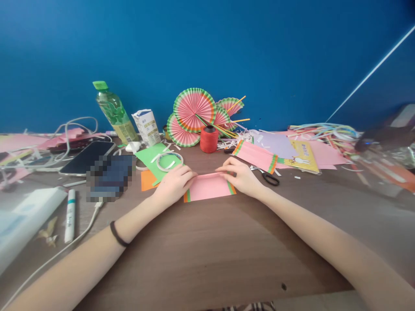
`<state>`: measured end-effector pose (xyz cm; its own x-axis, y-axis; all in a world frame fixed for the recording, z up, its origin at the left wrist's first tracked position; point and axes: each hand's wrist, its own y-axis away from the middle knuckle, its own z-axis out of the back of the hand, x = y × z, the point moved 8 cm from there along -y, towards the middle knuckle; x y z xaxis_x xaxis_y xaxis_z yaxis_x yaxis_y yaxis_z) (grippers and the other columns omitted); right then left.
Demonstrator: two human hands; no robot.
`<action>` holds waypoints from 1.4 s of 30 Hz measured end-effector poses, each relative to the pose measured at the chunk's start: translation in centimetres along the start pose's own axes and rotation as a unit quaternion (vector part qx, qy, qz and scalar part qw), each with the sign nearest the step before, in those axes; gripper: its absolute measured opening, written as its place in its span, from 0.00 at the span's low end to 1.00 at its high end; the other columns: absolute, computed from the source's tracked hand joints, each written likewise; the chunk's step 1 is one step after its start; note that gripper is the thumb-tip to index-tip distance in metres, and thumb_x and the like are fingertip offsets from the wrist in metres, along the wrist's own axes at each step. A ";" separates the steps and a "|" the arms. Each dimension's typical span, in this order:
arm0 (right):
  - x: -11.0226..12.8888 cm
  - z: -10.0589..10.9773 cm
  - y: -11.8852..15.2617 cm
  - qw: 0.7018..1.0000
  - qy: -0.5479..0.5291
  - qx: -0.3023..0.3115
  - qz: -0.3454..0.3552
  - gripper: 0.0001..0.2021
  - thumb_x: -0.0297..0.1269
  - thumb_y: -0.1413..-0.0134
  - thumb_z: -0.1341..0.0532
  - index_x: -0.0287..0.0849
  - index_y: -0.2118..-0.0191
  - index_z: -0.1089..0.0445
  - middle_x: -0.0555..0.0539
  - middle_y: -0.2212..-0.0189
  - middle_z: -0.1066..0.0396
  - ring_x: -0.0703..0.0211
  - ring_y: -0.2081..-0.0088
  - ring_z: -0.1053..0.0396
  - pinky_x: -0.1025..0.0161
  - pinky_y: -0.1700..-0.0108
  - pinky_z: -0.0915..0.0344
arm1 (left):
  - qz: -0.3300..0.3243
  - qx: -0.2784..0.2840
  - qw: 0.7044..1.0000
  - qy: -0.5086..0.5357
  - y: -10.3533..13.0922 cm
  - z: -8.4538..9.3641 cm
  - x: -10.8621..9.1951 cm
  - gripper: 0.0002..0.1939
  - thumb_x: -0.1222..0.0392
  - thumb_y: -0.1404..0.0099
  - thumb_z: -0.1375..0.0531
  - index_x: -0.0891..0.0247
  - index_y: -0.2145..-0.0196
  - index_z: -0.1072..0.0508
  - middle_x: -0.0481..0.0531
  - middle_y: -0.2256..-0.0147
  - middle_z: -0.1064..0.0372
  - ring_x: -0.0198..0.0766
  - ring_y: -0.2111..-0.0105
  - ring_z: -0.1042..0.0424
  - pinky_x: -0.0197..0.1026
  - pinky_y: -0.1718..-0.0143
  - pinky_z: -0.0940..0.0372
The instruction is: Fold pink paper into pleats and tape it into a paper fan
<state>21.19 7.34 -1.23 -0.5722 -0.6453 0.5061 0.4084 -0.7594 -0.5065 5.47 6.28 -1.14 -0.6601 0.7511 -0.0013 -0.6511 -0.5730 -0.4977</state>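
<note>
A pink paper strip (pixel 210 188) with orange and green ends lies on the brown table. My left hand (pixel 176 183) pinches its upper left corner, and my right hand (pixel 240 176) pinches the upper right corner. The paper's far edge looks narrowly folded between them. Another pink strip (pixel 256 155) with the same coloured ends rests beyond my right hand, partly over black-handled scissors (pixel 270 178). Just past my left hand are a white tape roll (pixel 158 162) and green paper (pixel 149 156), with orange paper (pixel 147 180) beneath.
Round pleated paper fans (pixel 194 110) lean at the blue wall behind a red thread spool (pixel 209 139). A green bottle (pixel 113 113), a carton (pixel 147 127), phones and cables stand or lie left. A marker (pixel 69 216) is nearer. Yellow packet (pixel 303 156) and coloured strips lie right.
</note>
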 end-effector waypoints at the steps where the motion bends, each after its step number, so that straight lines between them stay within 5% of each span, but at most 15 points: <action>1: -0.1 0.1 -0.1 1.000 -0.001 0.008 -0.010 0.07 0.28 0.48 0.42 0.41 0.65 0.26 0.47 0.70 0.36 0.62 0.70 0.36 0.63 0.66 0.36 | -0.015 -0.013 0.999 -0.027 0.0 0.3 -0.1 0.14 0.61 0.33 0.53 0.66 0.64 0.28 0.54 0.69 0.30 0.38 0.68 0.35 0.41 0.65 0.36; 5: 0.4 0.7 -0.4 1.000 0.011 0.013 0.002 0.07 0.29 0.47 0.43 0.41 0.67 0.27 0.47 0.70 0.36 0.61 0.68 0.35 0.62 0.65 0.36 | -0.055 -0.059 0.993 -0.088 -0.1 1.5 -0.4 0.12 0.64 0.34 0.52 0.65 0.64 0.29 0.54 0.69 0.30 0.38 0.68 0.35 0.40 0.66 0.37; 12: 2.6 2.4 0.1 0.978 0.155 -0.079 0.118 0.12 0.33 0.41 0.49 0.43 0.65 0.28 0.43 0.69 0.33 0.57 0.65 0.36 0.58 0.61 0.37 | -0.041 -0.092 0.990 -0.100 -0.3 3.4 -0.2 0.09 0.64 0.35 0.51 0.62 0.64 0.30 0.53 0.68 0.30 0.38 0.68 0.34 0.41 0.66 0.39; 18: 2.4 1.2 0.1 0.976 0.160 0.019 0.144 0.11 0.32 0.42 0.48 0.42 0.68 0.29 0.43 0.68 0.31 0.57 0.66 0.35 0.59 0.62 0.38 | -0.043 -0.014 0.995 -0.093 -0.4 2.1 -0.5 0.12 0.64 0.36 0.53 0.62 0.71 0.31 0.53 0.72 0.33 0.38 0.70 0.35 0.41 0.68 0.40; 22: 0.5 -0.3 0.0 0.988 0.060 0.127 0.063 0.05 0.30 0.48 0.43 0.40 0.68 0.30 0.46 0.71 0.30 0.60 0.68 0.34 0.63 0.65 0.38 | -0.012 0.077 0.997 0.020 -0.3 0.3 -0.1 0.11 0.65 0.37 0.53 0.63 0.70 0.31 0.52 0.71 0.34 0.36 0.70 0.35 0.38 0.68 0.40; 26: -1.2 -0.7 0.1 0.984 -0.021 0.166 -0.056 0.06 0.29 0.52 0.40 0.40 0.65 0.30 0.49 0.73 0.30 0.63 0.72 0.34 0.66 0.68 0.39 | 0.109 0.136 0.968 0.183 0.1 -1.0 1.7 0.08 0.60 0.38 0.49 0.62 0.64 0.32 0.49 0.68 0.33 0.34 0.69 0.33 0.37 0.67 0.38; 33: -2.2 -1.0 0.3 0.974 -0.099 0.170 -0.109 0.06 0.35 0.52 0.39 0.39 0.68 0.28 0.48 0.71 0.29 0.64 0.72 0.35 0.66 0.68 0.39 | 0.203 0.153 0.928 0.273 0.6 -2.1 3.1 0.07 0.57 0.40 0.47 0.62 0.68 0.32 0.47 0.70 0.32 0.34 0.71 0.34 0.37 0.68 0.38; 42: -3.1 -1.3 0.3 0.971 -0.118 0.164 -0.125 0.08 0.35 0.50 0.41 0.38 0.68 0.27 0.49 0.72 0.32 0.64 0.72 0.34 0.64 0.66 0.39 | 0.205 0.147 0.925 0.283 0.6 -2.3 3.5 0.08 0.59 0.42 0.47 0.63 0.70 0.30 0.48 0.69 0.30 0.36 0.68 0.32 0.39 0.64 0.38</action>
<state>22.18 9.18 -3.84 -0.5187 -0.4092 0.7507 0.5046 -0.8553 -0.1176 3.69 9.32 -3.46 -0.6268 0.4541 -0.6331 -0.5179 -0.8500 -0.0969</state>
